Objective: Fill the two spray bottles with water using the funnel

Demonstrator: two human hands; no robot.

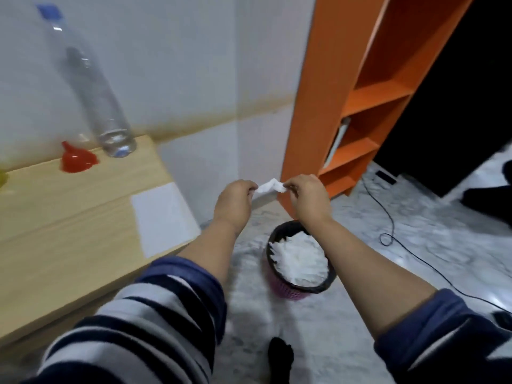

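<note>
Striped sleeves [155, 322] lead to the left hand [235, 200] and right hand [307, 198], each pinching a crumpled tissue [270, 186] above the wastebasket [300, 286], likely cleanup; next, returning to the red funnel [77, 159] and water bottle [91, 87] at the table's [69, 217] far edge.

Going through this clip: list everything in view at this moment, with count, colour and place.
water bottle: one, clear with blue cap, on table, far end
funnel: one, red, on table beside the bottle, wide end down
table: one, light wood, left
tissue: one, white, pinched between both hands
waste bin: one, pink with black liner, on floor, full of white tissue
shelf unit: one, orange, right of the wall corner
cable: one, black, on marble floor
left hand: pinches the tissue
right hand: pinches the tissue
sleeves: two, navy-and-white striped
</note>
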